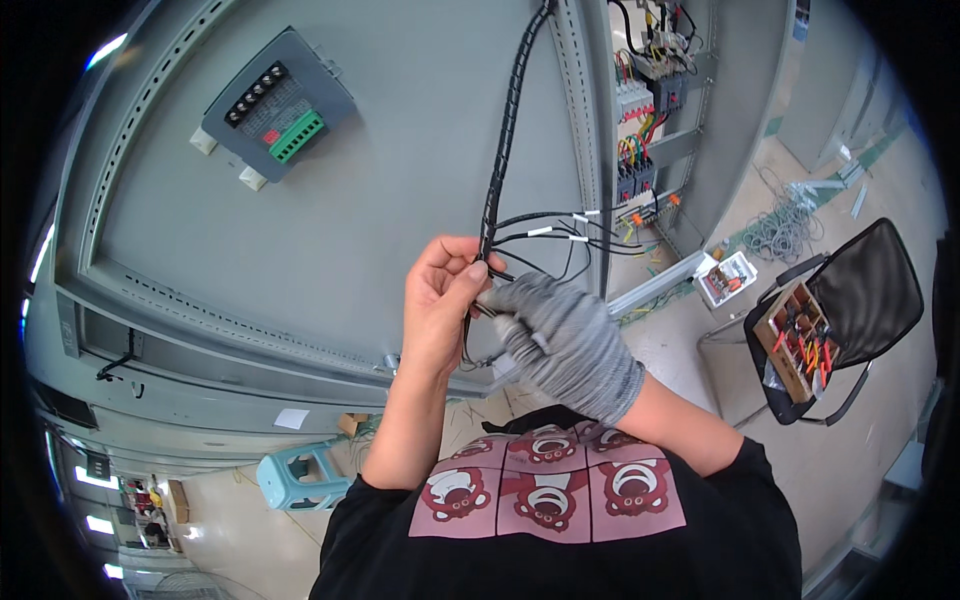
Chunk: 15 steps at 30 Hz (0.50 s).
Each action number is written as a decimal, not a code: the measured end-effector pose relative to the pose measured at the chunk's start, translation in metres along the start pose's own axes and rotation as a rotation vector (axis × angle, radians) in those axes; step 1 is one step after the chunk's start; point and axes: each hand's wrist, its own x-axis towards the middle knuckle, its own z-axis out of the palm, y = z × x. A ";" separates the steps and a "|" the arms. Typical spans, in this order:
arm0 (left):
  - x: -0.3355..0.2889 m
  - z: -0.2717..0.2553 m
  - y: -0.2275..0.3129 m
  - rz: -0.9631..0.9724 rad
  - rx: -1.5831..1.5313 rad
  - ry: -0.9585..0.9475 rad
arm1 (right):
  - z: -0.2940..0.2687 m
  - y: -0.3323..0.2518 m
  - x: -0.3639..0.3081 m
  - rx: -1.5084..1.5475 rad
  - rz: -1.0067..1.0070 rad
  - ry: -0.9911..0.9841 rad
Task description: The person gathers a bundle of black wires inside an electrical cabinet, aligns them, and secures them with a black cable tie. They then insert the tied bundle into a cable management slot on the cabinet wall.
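A black wire bundle [508, 120] in spiral wrap hangs down along the grey panel from the top. My bare left hand [436, 305] is closed around its lower part, thumb pressed on the wrap. My right hand [575, 345], in a grey knitted glove, sits just below and to the right, its fingers pinched on black wires at the bundle's lower end. The exact strand between its fingertips is partly hidden. Thin black branch wires [510, 236] with white marker sleeves [540, 232] fan out to the right above the glove. A loose wire loop hangs beneath the hands.
A grey device [280, 105] with a green terminal block is mounted on the panel [400, 130]. To the right stands an open cabinet with wired breakers [635, 178]. A chair [870, 290] carries a wooden tool box [797, 345]. A blue stool [300, 477] stands lower left.
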 end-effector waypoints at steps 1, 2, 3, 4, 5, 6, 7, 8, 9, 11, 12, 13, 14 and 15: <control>-0.001 -0.004 0.001 -0.024 -0.006 0.005 | -0.006 0.003 0.002 -0.021 -0.017 0.027; 0.000 -0.009 -0.003 0.010 -0.007 -0.028 | -0.010 0.009 0.002 -0.015 0.055 0.038; 0.000 -0.011 0.000 0.002 0.006 -0.025 | -0.010 0.015 0.003 -0.012 0.095 0.044; 0.001 -0.011 0.002 -0.011 0.016 -0.034 | -0.010 0.022 0.003 -0.017 0.142 0.058; 0.002 -0.012 0.003 -0.024 0.027 -0.042 | -0.008 0.027 0.004 -0.022 0.189 0.072; 0.004 -0.013 0.002 -0.033 0.003 -0.065 | -0.005 0.031 0.004 -0.031 0.151 0.106; 0.005 -0.015 0.001 -0.041 -0.017 -0.084 | -0.003 0.031 0.005 -0.056 0.142 0.109; 0.006 -0.017 -0.001 -0.049 -0.037 -0.104 | -0.001 0.031 0.006 -0.081 0.133 0.112; 0.007 -0.019 0.000 -0.067 -0.074 -0.137 | 0.000 0.031 0.008 -0.105 0.124 0.117; 0.008 -0.024 0.002 -0.099 -0.148 -0.201 | 0.000 0.032 0.012 -0.176 0.071 0.120; 0.010 -0.027 -0.001 -0.110 -0.175 -0.207 | -0.001 0.031 0.013 -0.191 0.067 0.113; 0.012 -0.028 -0.003 -0.126 -0.192 -0.221 | -0.001 0.030 0.013 -0.208 0.067 0.106; 0.014 -0.029 -0.005 -0.143 -0.208 -0.236 | -0.002 0.027 0.014 -0.183 0.062 0.089; 0.017 -0.030 -0.006 -0.160 -0.225 -0.251 | -0.001 0.027 0.015 -0.178 0.049 0.095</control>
